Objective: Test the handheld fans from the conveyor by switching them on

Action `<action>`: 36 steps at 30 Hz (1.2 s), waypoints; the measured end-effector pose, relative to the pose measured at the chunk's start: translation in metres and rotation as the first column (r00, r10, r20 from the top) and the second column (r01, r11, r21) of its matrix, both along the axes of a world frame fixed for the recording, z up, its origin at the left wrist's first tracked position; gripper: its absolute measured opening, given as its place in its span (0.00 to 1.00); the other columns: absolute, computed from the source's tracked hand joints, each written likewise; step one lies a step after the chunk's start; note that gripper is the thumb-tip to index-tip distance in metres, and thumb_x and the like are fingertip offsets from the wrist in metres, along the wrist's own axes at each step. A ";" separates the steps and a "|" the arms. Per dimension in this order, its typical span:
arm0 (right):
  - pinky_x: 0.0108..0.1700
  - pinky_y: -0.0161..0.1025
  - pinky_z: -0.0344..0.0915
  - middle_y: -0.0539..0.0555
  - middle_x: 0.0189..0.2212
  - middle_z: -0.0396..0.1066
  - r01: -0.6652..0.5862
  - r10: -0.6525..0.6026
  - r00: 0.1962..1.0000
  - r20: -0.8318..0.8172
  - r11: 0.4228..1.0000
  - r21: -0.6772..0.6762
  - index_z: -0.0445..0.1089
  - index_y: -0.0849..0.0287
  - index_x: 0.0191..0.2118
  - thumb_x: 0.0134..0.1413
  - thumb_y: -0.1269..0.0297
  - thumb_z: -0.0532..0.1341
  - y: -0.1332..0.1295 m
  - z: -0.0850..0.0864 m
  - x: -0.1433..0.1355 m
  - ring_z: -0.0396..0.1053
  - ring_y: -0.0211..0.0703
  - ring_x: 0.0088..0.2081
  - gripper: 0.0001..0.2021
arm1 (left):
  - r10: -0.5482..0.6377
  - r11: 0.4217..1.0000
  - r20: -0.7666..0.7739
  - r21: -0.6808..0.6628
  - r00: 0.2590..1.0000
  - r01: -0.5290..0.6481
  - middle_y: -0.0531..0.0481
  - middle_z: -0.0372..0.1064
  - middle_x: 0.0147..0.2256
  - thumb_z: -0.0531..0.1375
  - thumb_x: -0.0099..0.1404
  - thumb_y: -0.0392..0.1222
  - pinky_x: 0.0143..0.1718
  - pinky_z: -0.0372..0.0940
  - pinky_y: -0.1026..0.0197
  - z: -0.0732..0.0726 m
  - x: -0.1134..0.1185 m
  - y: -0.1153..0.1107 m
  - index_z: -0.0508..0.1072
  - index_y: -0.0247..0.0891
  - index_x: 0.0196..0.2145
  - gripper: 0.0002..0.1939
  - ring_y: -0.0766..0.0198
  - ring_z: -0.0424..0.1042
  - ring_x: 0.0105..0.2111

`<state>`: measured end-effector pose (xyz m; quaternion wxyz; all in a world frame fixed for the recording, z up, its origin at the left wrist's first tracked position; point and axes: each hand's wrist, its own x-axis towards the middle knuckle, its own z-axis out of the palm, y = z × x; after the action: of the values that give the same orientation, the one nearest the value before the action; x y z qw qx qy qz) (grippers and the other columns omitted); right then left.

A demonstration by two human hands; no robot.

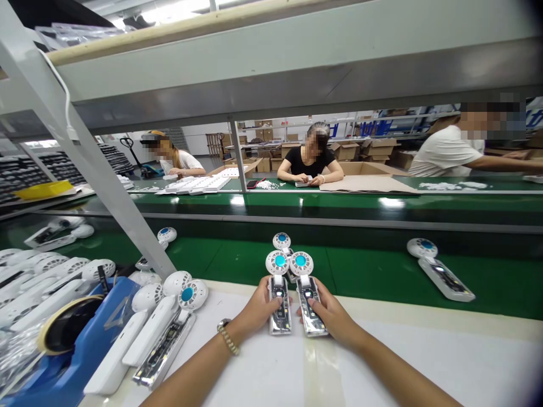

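Note:
My left hand (258, 308) is wrapped round a handheld fan (279, 322) with a white round head, a blue centre and a clear-fronted handle showing its circuit board. A matching handheld fan (313, 327) sits in my right hand (335, 314), its thumb pressed on the handle front. The two fan heads point away from me and lie side by side, close together. Just beyond them, another fan (281, 241) rests on the green belt, its handle partly hidden. Both held fans are above the white work surface (271, 373).
Several fans (165, 339) lie at left beside a blue tape dispenser (91, 333). More fans are piled further left. One fan (443, 277) lies on the green conveyor belt (373, 271) at right. A slanted post (110, 186) crosses the left side. Three people sit across the belt.

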<state>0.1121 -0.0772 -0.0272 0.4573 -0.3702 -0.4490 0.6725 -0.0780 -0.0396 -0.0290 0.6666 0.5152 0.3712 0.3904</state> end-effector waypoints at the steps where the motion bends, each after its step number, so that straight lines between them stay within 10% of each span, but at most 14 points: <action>1: 0.32 0.40 0.65 0.50 0.30 0.70 -0.001 0.001 1.000 0.004 1.000 -0.002 0.47 0.52 0.54 0.49 0.52 0.59 0.000 0.000 0.000 0.71 0.41 0.29 0.29 | 0.002 1.000 -0.004 0.001 1.000 -0.002 0.45 0.65 0.40 0.62 0.54 0.40 0.42 0.64 0.51 -0.001 0.000 0.000 0.54 0.38 0.46 0.25 0.55 0.70 0.41; 36: 0.41 0.47 0.66 0.57 0.42 0.66 -0.031 0.033 0.999 -0.019 0.997 0.065 0.44 0.53 0.55 0.48 0.57 0.61 0.001 -0.002 0.002 0.70 0.47 0.38 0.32 | -0.100 0.994 0.138 -0.036 0.985 0.106 0.45 0.63 0.43 0.66 0.47 0.35 0.40 0.62 0.54 0.007 -0.004 0.000 0.56 0.39 0.45 0.30 0.56 0.69 0.40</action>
<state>0.1146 -0.0765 -0.0294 0.4627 -0.3411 -0.4717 0.6687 -0.0822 -0.0398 -0.0223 0.7207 0.4911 0.3061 0.3816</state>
